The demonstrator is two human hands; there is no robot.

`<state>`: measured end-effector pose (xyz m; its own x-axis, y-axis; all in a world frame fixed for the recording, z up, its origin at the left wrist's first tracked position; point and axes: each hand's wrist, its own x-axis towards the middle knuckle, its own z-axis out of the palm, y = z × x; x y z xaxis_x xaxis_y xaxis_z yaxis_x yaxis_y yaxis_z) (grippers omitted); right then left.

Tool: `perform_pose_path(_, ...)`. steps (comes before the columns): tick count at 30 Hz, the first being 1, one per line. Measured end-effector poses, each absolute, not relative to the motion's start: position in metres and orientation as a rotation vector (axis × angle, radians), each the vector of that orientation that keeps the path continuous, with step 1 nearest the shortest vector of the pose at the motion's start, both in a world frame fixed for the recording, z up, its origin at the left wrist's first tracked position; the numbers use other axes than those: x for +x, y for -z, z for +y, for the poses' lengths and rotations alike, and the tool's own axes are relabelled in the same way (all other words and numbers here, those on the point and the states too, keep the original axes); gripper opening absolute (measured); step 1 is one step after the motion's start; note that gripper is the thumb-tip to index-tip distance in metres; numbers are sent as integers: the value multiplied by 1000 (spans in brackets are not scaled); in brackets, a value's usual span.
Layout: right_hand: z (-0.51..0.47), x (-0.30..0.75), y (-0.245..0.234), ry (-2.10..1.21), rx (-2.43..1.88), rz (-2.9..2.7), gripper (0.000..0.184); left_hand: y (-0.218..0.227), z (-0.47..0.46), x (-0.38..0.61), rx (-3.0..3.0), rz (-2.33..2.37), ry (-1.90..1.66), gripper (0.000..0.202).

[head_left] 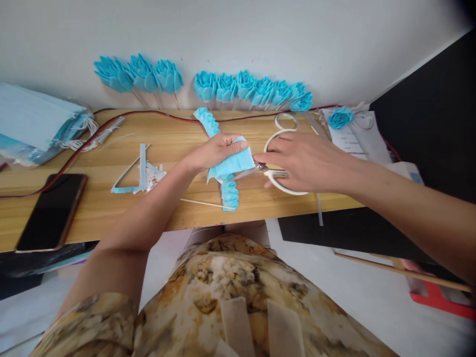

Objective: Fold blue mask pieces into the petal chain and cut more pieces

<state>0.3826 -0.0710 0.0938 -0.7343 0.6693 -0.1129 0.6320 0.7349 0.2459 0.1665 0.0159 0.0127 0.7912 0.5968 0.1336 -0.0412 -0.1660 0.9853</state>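
My left hand (pixel 219 151) pinches a folded piece of light blue fabric-like sheet (pixel 238 161) between thumb and fingers over the table. In my right hand (pixel 297 158) are cream-handled scissors (pixel 277 181), fingers through the loops. Their blades point left, at the lower right edge of the blue piece; whether they touch it I cannot tell. Under the blue piece runs a pleated blue strip (pixel 229 193), its far end showing beyond my left hand. A thin wooden stick (pixel 204 202) lies across the strip's near end.
Several blue flowers on sticks (pixel 245 85) lean on the wall. Left are a stack of face masks (pixel 40 119), a phone (pixel 52 210), a red-black cable (pixel 130 111) and scraps (pixel 152 176). A tape roll (pixel 286 121) and another blue flower (pixel 341 117) lie right.
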Motion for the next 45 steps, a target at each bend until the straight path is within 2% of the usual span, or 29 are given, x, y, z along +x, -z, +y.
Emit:
perform_pose_path(9, -72, 374, -92, -270, 1053, 2691, 40, -9, 19, 167, 1665, 474, -610, 49)
perform_pose_path(23, -75, 375, -91, -26, 1237, 2693, 36, -5, 23, 169, 1767, 473, -666, 54)
perform_pose_path(29, -76, 375, -94, -14, 1200, 2694, 39, -5, 24, 170, 1791, 479, -674, 54)
perform_pose_path(45, -76, 375, -94, -82, 1179, 2731, 33, -1, 26, 170, 1802, 442, -681, 55)
